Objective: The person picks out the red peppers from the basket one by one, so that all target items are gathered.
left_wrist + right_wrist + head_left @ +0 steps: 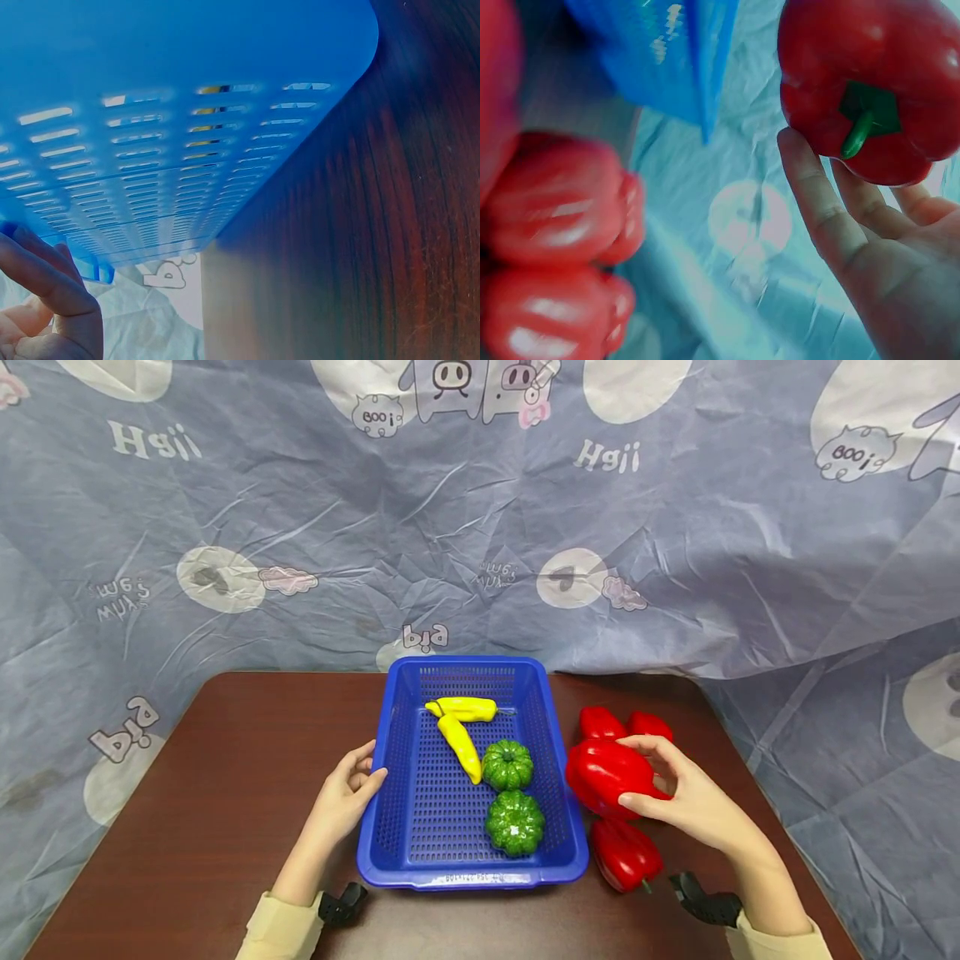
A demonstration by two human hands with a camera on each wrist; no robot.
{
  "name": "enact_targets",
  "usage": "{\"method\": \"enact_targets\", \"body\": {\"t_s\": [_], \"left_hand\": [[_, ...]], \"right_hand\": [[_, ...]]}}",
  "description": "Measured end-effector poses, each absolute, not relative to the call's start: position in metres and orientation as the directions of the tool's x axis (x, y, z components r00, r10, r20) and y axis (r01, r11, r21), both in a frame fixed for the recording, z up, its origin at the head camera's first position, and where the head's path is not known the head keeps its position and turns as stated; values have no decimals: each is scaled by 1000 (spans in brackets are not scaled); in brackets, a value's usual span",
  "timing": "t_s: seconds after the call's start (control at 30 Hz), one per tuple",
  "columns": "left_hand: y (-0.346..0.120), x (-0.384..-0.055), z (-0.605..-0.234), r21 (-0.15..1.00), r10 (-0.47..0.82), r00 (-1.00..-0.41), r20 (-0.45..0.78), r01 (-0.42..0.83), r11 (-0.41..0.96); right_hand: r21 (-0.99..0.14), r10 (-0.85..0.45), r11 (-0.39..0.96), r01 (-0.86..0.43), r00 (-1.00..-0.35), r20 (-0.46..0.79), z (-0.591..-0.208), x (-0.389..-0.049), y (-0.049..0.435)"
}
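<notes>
My right hand (686, 797) grips a large red bell pepper (609, 777) between thumb and fingers, raised beside the basket's right rim. In the right wrist view, that bell pepper (870, 82) shows its green stem, with fingertips (795, 146) against its side. The left hand (347, 793) holds the left rim of a blue plastic basket (381, 727), thumb on top. Seen from the left wrist, curled fingers (56, 281) reach the rim beside the slotted wall (187, 45). Inside the basket lie two yellow chili peppers (461, 747) and two small green pumpkins (513, 822).
Another red bell pepper (626, 856) lies on the table by the basket's front right corner. Two more bell peppers (600, 722) sit farther back, behind the held one. The brown table (187, 810) ends at a grey patterned cloth (480, 527).
</notes>
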State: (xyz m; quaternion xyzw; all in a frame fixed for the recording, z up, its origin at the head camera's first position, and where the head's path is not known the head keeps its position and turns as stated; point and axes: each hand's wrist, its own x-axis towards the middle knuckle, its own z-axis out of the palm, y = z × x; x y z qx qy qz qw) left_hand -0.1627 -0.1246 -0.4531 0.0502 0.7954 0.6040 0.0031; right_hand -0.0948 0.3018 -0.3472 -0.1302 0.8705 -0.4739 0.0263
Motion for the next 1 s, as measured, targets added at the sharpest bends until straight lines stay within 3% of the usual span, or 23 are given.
{"method": "enact_targets", "body": {"t_s": [0.37, 0.77, 1.0], "left_hand": [[-124, -163, -453, 963, 87, -993, 76, 95, 253], [-126, -162, -450, 972, 94, -995, 35, 56, 229], [-126, -163, -452, 971, 99, -995, 24, 47, 233]], "right_hand": [[-891, -26, 445, -87, -996, 85, -397, -53, 361], [-865, 217, 465, 186, -972, -92, -431, -24, 386], [-875, 292, 421, 239, -949, -119, -450, -13, 391]]}}
